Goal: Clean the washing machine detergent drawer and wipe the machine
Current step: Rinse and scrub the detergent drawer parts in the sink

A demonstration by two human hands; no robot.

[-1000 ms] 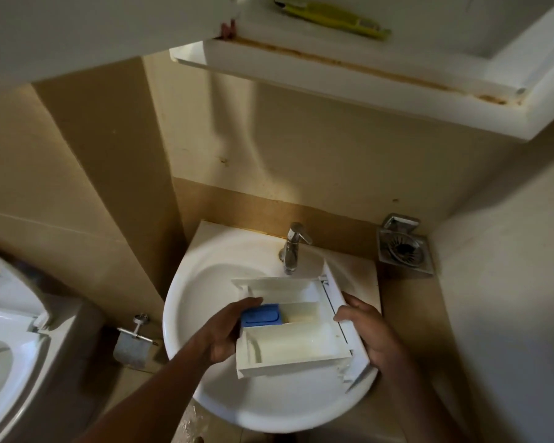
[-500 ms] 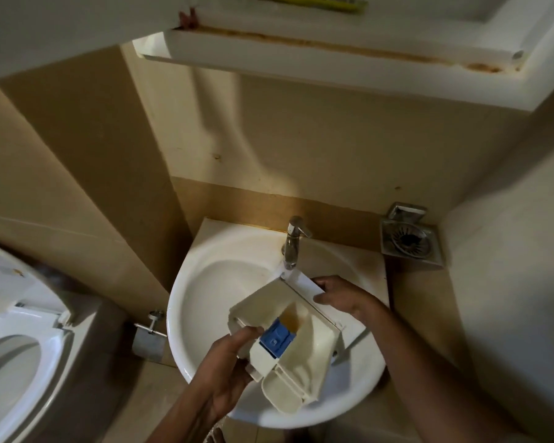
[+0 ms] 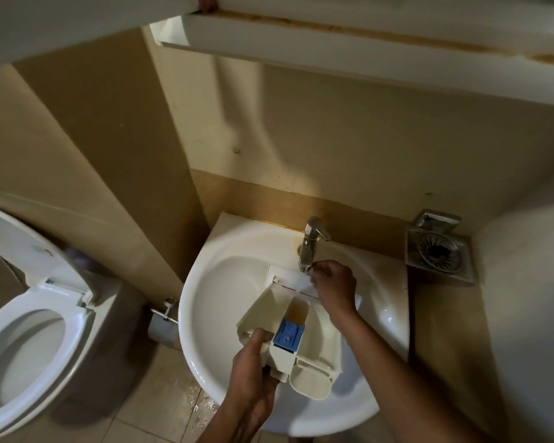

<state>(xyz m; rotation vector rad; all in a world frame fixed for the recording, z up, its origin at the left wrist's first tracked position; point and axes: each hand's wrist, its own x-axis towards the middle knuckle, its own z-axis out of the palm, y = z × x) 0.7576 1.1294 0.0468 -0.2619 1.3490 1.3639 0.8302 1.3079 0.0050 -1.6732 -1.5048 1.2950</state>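
Note:
A cream detergent drawer (image 3: 320,340) with a blue insert (image 3: 289,334) lies lengthwise over the white sink (image 3: 224,282), its front panel toward the tap (image 3: 311,244). My left hand (image 3: 253,369) grips the drawer's near left end, thumb over the edge. My right hand (image 3: 333,286) is at the drawer's front panel just beside the tap spout, fingers curled. What those fingers hold is unclear. The middle compartment shows a brownish stain.
A toilet (image 3: 29,340) with raised lid stands at the left, a paper holder (image 3: 163,324) between it and the sink. A metal floor drain (image 3: 438,251) sits to the right of the sink. A white cabinet edge (image 3: 333,49) overhangs above. The floor tiles look wet.
The drawer has been turned from crosswise to lengthwise, front panel toward the tap. My right hand moved up to the spout. My left hand slid to the near end.

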